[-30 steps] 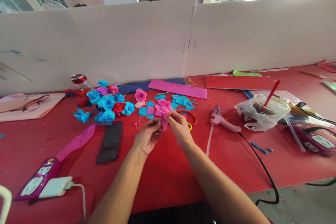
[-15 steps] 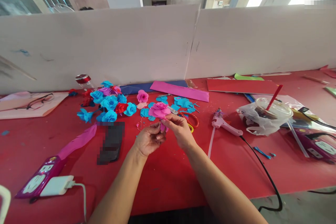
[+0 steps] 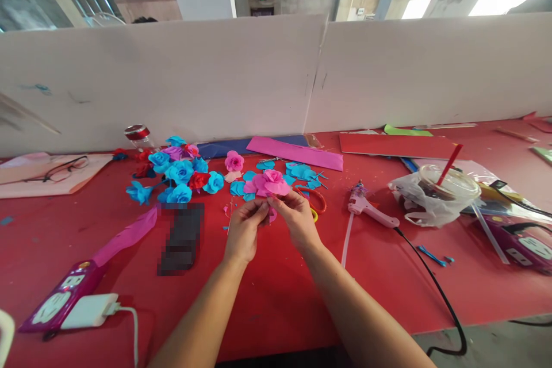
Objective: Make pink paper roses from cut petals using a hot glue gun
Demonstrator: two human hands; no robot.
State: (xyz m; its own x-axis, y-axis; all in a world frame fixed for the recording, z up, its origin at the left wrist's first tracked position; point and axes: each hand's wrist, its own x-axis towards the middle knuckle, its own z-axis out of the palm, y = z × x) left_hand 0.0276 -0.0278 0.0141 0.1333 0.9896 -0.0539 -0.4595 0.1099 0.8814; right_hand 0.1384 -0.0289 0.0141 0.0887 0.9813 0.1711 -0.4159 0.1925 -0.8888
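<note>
A pink paper flower (image 3: 272,181) is between my two hands, over the middle of the red table. My left hand (image 3: 248,227) pinches its underside from the left, fingers curled. From the right, my right hand (image 3: 297,215) grips the base, thumb and fingertips close to the left hand's. A bit of pink paper shows below the fingertips. Just behind the flower lie loose blue paper petals (image 3: 299,171) and a finished smaller pink flower (image 3: 234,161). Scissors with orange and yellow handles (image 3: 318,200) lie beyond my right hand, partly hidden.
Blue, red and purple paper flowers (image 3: 179,171) cluster at the left, near a dark phone (image 3: 183,238). A pink glue gun (image 3: 371,209) with its cord lies right. Further right stands a bagged drink cup (image 3: 448,181). A purple power strip (image 3: 58,302) lies front left.
The flower has turned and shifted slightly right, its bloom now facing more upward. My left hand has rotated, its fingers closing nearer to my right fingertips.
</note>
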